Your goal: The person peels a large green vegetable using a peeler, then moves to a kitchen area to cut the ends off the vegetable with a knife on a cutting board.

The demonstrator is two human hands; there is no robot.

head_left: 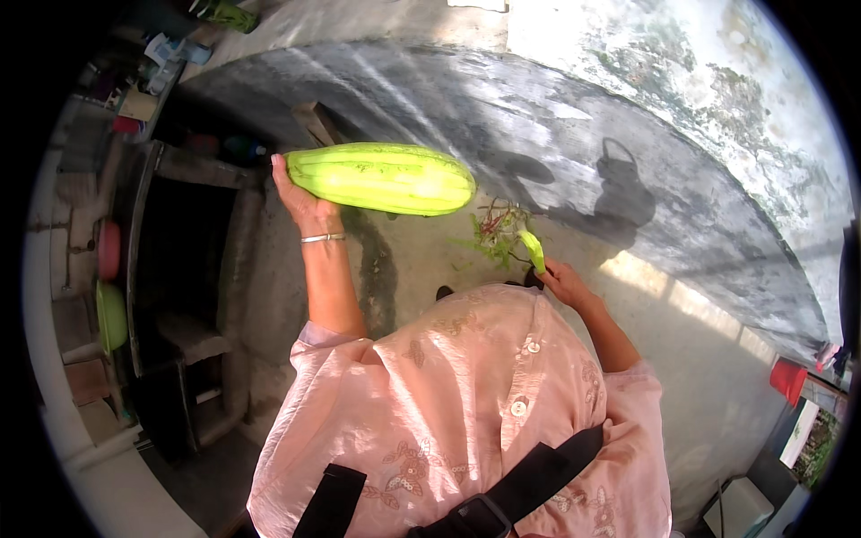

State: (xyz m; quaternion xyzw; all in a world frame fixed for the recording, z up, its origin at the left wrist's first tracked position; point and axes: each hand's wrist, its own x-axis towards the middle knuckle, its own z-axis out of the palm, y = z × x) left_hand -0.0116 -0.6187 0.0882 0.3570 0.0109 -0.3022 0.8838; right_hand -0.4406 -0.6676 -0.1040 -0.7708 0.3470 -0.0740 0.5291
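A large pale-green ribbed gourd (383, 178) lies lengthwise across my left hand (303, 202), raised in front of me; the palm and fingers are at its left end, and some fingers are hidden behind it. Lower and to the right, my right hand (568, 282) grips a small light-green piece (533, 250), perhaps a peel or a blossom, pointing up and away. Whether a tool is also in that hand I cannot tell. Beyond the piece, a heap of green and reddish plant scraps (499, 232) lies on the concrete floor.
A grey-stained wall (538, 107) curves along the far side. At left are a dark recess (188, 249), a pink basin (109, 250) and a green basin (111, 316). A piece of wood (316, 123) leans beyond the gourd. A red container (788, 380) is at far right.
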